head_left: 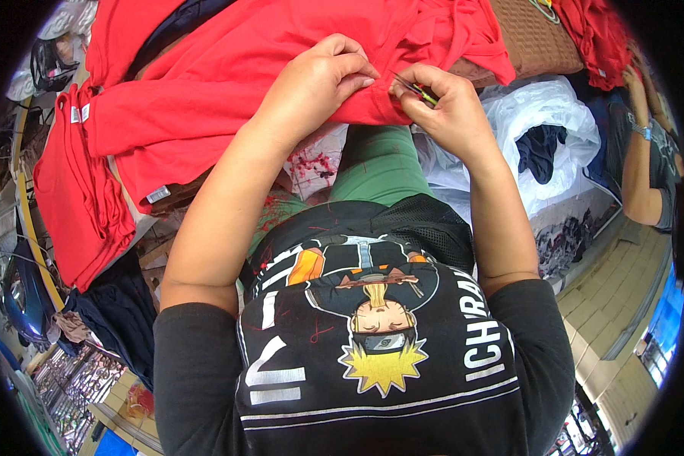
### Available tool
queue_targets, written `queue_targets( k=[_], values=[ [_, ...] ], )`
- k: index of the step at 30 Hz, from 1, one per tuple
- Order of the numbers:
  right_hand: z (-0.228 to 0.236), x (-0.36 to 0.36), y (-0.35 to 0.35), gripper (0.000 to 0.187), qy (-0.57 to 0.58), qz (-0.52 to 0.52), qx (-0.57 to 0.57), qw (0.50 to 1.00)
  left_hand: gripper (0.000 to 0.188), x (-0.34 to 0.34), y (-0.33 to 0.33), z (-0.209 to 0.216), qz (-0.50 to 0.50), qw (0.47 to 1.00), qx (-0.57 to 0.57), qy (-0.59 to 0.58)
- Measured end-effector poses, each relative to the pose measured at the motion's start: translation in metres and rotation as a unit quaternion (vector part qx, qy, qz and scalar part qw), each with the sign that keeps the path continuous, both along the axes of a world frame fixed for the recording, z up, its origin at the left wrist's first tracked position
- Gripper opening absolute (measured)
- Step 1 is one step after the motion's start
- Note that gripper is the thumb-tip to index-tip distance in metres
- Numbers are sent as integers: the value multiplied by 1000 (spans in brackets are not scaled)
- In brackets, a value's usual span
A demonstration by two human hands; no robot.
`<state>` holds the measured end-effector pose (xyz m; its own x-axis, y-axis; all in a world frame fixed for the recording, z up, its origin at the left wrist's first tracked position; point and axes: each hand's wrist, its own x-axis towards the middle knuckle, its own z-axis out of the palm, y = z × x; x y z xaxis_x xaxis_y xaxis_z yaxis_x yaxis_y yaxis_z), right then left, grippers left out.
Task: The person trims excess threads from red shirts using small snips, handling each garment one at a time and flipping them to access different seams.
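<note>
Red garment point(228, 83) spread across the upper middle of the frame: soft knit cloth, matte, creased into loose folds, with a small white tag at a lower hem. Left hand point(319, 80) laid on top of it just above centre, fingers curled and clenched on a pinched ridge of the red cloth. Right hand point(444, 106) just beside, to the right, knuckles nearly touching the left; grip closed on a thin tool point(418, 91), slim and pointed, dark with a yellow-green tip, its point set against the same fold of cloth. Exact kind of tool too small to tell.

More red cloth point(76, 197) hanging in a limp heap at the left edge, also tagged white. Green trousers point(380, 163) below the hands, smooth woven fabric, dotted with short red thread scraps. Black shirt point(372, 357) filling the lower middle, with a glossy printed cartoon figure and a mesh band along its top edge; loose red threads clinging to it.

White plastic bag point(543, 114) at the upper right, crinkled and shiny, with dark blue cloth point(539, 148) bunched in its mouth. Brown quilted pad point(532, 38) above it, dimpled in a regular pattern. Another person's forearm point(638, 152) at the far right edge, with a wristband, raised toward more red cloth. Pale tiled floor point(608, 304) at the lower right.
</note>
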<state>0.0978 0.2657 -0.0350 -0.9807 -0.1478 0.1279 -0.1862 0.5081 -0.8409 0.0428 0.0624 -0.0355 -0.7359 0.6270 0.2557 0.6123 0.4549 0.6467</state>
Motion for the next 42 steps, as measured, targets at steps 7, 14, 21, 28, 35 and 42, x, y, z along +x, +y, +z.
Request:
queue_targets(
  k=[7,14,21,28,35,42],
  values=[
    [5,0,0,18,-16,4,17,1000,17,3,0,3,66,983,56,-164],
    [10,-3,2,20,-9,10,27,1000,19,9,3,0,26,991,78,-108],
    [26,-11,-1,24,52,60,187,979,15,16,11,-7,62,998,28,9],
    [55,-25,11,29,47,107,194,974,16,14,7,3,88,993,15,-76],
    [51,-26,29,23,18,173,182,968,20,-2,2,6,22,975,54,-213],
    [40,-33,21,18,50,197,178,963,22,-9,-1,4,-12,962,74,-262]
  ],
)
